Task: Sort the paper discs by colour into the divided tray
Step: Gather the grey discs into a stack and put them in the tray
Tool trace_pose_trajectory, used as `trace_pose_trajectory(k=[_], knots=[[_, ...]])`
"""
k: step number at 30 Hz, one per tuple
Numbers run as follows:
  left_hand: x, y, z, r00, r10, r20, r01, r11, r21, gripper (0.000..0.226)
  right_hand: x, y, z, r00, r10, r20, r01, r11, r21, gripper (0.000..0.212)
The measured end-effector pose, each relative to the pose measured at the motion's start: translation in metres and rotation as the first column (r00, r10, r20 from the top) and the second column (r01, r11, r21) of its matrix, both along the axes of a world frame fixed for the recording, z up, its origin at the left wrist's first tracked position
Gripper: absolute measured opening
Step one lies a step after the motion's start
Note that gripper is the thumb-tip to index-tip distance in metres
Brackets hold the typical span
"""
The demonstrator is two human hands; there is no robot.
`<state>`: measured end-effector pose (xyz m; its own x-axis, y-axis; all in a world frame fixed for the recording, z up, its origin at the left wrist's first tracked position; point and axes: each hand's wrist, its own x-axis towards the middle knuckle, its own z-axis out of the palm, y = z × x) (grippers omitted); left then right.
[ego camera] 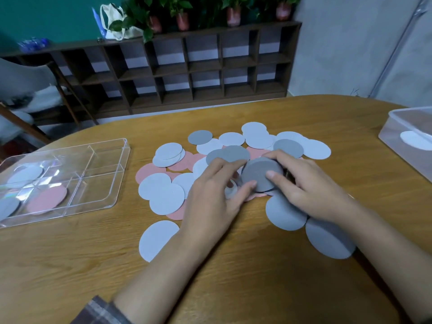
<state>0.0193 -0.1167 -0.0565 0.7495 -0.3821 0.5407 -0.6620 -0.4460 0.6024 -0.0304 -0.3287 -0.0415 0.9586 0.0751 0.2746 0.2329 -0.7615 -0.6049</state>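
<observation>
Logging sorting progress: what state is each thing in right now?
Divided tray: lidless, white, pink, grey discs in separate compartments.
Grey stack: gripped between both hands.
Left hand: pinching the stack.
Right hand: gripping the stack.
Loose discs: mixed, overlapping on the table.
Clear box: holding a white disc.

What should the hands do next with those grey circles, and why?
Probably carry the grey stack left to the divided tray, into the near corner compartment that already holds a grey disc. The left hand and right hand both grip it.
</observation>
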Motion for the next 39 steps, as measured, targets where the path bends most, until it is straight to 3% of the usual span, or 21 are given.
trace_pose_trajectory(k=[4,8,11,16,23,26,28,33,39], knots=[[-0.011,-0.007,-0.002,0.986,-0.169,-0.004,0.169,0.984,0.057,0.045,0.001,-0.013,0.006,0.996,-0.078,0.048,0.073,0.992,0.101,0.017],[-0.013,-0.008,-0.007,0.924,-0.38,-0.052,0.377,0.874,0.306,0.057,0.002,-0.017,0.004,0.993,-0.118,0.03,0.114,0.987,0.11,0.017],[-0.011,-0.009,-0.01,0.914,-0.397,-0.081,0.399,0.844,0.358,0.059,0.002,-0.016,0.004,0.992,-0.126,0.016,0.124,0.988,0.091,0.017],[-0.008,-0.009,-0.012,0.913,-0.408,-0.012,0.382,0.843,0.377,0.043,0.002,-0.019,0.002,0.993,-0.119,-0.019,0.121,0.985,0.125,0.025],[-0.005,-0.004,-0.007,0.95,-0.298,0.095,0.269,0.933,0.238,0.022,0.001,-0.015,0.004,0.999,-0.022,-0.033,0.032,0.936,0.349,0.045],[-0.002,-0.002,-0.007,0.983,-0.182,-0.01,0.182,0.979,0.093,0.013,0.002,-0.015,0.002,0.998,-0.027,-0.053,0.045,0.92,0.39,0.047],[-0.001,-0.001,-0.005,0.983,-0.13,-0.127,0.129,0.991,-0.021,0.019,0.001,-0.014,0.002,0.998,-0.006,-0.056,0.028,0.916,0.399,0.046],[-0.001,-0.001,-0.001,0.973,-0.073,-0.219,0.056,0.995,-0.081,0.033,-0.001,-0.01,0.0,0.998,0.026,-0.055,-0.008,0.951,0.308,0.047],[0.001,-0.002,0.0,0.973,-0.031,-0.229,0.014,0.997,-0.077,0.019,-0.004,-0.003,0.006,0.999,0.026,-0.024,-0.024,0.998,0.066,0.041]])
